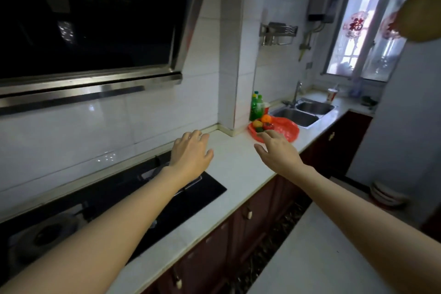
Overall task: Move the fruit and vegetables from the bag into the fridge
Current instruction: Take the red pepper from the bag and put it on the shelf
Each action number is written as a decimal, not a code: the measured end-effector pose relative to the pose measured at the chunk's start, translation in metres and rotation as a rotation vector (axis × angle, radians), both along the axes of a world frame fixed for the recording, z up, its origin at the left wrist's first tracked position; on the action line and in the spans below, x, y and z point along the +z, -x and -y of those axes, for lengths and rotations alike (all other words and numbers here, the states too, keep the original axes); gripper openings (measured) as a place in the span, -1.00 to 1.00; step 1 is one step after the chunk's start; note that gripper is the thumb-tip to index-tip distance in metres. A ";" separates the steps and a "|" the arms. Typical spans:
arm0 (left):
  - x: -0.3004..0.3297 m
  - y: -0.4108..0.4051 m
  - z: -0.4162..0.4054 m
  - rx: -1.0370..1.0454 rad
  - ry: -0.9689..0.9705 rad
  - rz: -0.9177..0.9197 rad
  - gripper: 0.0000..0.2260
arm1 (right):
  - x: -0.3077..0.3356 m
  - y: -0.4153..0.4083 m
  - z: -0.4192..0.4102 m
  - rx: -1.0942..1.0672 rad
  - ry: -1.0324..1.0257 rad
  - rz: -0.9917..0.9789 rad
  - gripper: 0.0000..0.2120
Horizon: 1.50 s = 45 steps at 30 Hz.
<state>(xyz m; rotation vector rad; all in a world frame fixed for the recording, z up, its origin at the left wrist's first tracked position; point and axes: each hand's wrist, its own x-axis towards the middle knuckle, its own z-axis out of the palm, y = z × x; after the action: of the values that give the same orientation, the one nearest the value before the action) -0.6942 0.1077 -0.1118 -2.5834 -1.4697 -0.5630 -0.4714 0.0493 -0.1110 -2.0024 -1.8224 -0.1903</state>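
1. Two bare hands reach forward over the white table [238, 169]; neither touches anything.
2. The left hand [191, 153] hovers palm down above the table's back edge, over the near end of the black hob [181, 200]; its grip is wide, fingers loosely spread and empty.
3. The right hand [276, 150] is stretched toward the red bag [286, 130]; its grip is likewise wide and empty, fingertips [266, 135] overlapping the bag's near edge in view; whether they touch it I cannot tell.
4. The red bag lies flat and open on the table, just beside the left rim of the double sink [303, 112], against the tiled pillar's corner.
5. On the bag sits the produce: an orange [265, 118] at the back, a yellow pepper [257, 123] to its left, a red tomato [268, 126] in front, and something dark green [259, 129] nearest the hand; too small to name.
6. Green bottles [257, 107] stand behind the bag by the wall; a paper cup [332, 95] stands past the sink near the table's far end.
7. A blurred yellowish shape [422, 16] fills the upper right corner; I cannot tell what it is.
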 end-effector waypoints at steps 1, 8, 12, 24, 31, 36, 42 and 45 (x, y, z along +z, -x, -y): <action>-0.002 -0.018 -0.004 -0.009 0.004 -0.003 -0.58 | -0.003 -0.017 0.000 -0.012 -0.001 -0.002 -0.61; -0.013 -0.147 -0.026 -0.046 0.034 0.011 -0.57 | -0.016 -0.140 0.006 -0.078 -0.007 -0.016 -0.64; -0.026 -0.212 -0.034 -0.056 0.057 0.022 -0.57 | -0.024 -0.208 0.010 -0.109 -0.007 -0.032 -0.63; -0.057 -0.339 -0.124 -0.105 0.110 0.011 -0.63 | -0.065 -0.335 -0.042 -0.187 0.092 -0.067 -0.62; -0.072 -0.393 -0.226 -0.141 0.117 0.049 -0.64 | -0.069 -0.389 -0.135 -0.213 0.112 -0.052 -0.60; -0.098 -0.424 -0.278 -0.141 0.165 0.033 -0.60 | -0.084 -0.417 -0.183 -0.237 0.110 -0.079 -0.61; -0.137 -0.464 -0.319 -0.131 0.219 0.007 -0.57 | -0.129 -0.455 -0.225 -0.215 0.140 -0.112 -0.60; -0.158 -0.487 -0.337 -0.093 0.267 -0.013 -0.55 | -0.153 -0.481 -0.246 -0.182 0.189 -0.096 -0.59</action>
<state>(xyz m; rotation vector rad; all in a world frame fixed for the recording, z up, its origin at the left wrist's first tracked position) -0.2074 0.4447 -0.2695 -2.8628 -1.5213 -0.3809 0.0097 0.2950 -0.2645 -2.2672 -1.6520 0.0262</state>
